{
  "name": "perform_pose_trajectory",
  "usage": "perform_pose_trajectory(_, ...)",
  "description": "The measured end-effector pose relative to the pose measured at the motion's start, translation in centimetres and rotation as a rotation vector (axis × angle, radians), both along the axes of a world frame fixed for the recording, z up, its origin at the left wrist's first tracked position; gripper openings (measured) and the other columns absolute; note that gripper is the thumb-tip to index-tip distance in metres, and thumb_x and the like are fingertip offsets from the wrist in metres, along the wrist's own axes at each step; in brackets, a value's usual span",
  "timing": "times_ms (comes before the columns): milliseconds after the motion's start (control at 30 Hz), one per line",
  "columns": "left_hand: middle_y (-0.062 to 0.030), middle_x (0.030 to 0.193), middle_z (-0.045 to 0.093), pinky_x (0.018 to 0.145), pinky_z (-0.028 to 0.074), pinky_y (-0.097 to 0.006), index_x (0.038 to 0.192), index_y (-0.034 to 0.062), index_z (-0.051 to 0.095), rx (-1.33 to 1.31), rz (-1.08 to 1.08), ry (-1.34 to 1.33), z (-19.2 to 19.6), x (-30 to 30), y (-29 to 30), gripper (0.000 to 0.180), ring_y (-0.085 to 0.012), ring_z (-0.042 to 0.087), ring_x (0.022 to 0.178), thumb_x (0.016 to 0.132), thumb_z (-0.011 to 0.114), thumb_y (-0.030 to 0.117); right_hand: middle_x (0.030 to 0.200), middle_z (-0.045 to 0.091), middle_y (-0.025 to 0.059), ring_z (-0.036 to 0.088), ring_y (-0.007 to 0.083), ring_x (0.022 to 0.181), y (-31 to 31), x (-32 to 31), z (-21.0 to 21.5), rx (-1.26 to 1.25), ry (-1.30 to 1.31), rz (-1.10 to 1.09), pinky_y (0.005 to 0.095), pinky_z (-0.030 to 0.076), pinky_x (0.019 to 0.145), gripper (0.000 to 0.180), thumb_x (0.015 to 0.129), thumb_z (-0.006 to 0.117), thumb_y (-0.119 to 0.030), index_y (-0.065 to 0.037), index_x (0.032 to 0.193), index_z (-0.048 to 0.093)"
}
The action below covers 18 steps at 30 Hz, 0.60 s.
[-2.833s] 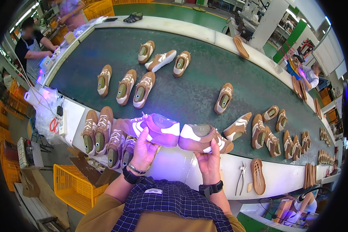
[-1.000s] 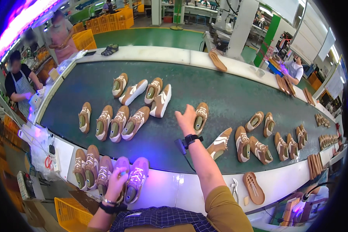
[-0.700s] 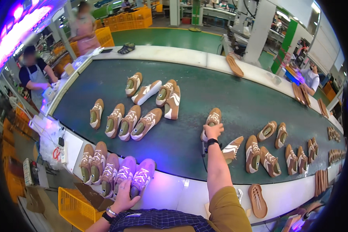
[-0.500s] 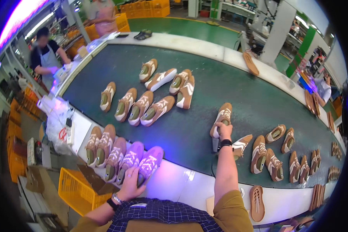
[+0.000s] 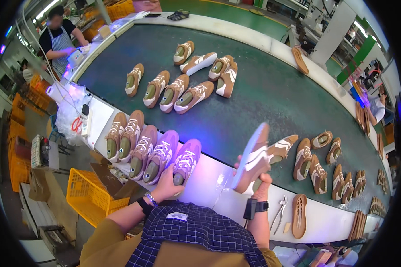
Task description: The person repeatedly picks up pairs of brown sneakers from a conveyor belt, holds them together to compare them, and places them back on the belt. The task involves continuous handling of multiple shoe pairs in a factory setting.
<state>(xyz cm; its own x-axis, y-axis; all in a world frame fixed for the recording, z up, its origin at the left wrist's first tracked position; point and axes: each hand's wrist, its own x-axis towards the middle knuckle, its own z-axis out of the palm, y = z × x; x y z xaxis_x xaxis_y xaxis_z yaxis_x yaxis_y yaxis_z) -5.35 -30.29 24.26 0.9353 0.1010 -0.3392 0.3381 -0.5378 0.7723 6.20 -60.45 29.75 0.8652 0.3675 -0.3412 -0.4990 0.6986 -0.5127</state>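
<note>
My right hand grips a tan and white sneaker, lifted and tilted so its pale sole faces up-left, just above the belt's near edge. My left hand rests on the heel of the rightmost sneaker in a row of several brown sneakers lined up on the white ledge, lit by purple light. Another tan sneaker lies on the belt right beside the lifted one.
The dark green conveyor belt carries a group of sneakers at the far left and more pairs at right. Pliers and a loose sole lie on the ledge. A yellow crate stands below. A person in an apron works far left.
My right hand, earlier stretched out onto the belt over a sneaker, has pulled back toward me with that sneaker lifted. My left hand stays on the row at the ledge.
</note>
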Motion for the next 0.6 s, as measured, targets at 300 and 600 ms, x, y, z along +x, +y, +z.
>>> perform_pose_trajectory(300, -0.0086, 0.120, 0.046, 0.092, 0.040, -0.031, 0.137, 0.0075, 0.030, -1.075, 0.306, 0.194, 3.6, 1.1, 0.6, 0.089, -0.0218, 0.047, 0.109, 0.056, 0.063, -0.006, 0.122, 0.051, 0.0101, 0.050, 0.0243, 0.112, 1.6, -5.9, -4.9, -0.108, 0.201, 0.217, 0.0335, 0.039, 0.098, 0.083, 0.057, 0.059, -0.005, -0.003, 0.137, 0.035)
perform_pose_trajectory(600, -0.0093, 0.125, 0.045, 0.089, 0.041, -0.029, 0.141, 0.0099, 0.025, -1.300, 0.186, 0.144, 6.2, 1.7, 1.7, 0.092, -0.0196, 0.048, 0.109, 0.057, 0.058, -0.002, 0.135, 0.041, 0.0092, 0.041, 0.0247, 0.123, 3.1, -4.5, 0.1, -0.067, 0.011, 0.259, 0.0327, 0.032, 0.104, 0.099, 0.049, 0.061, -0.009, -0.005, 0.142, 0.026)
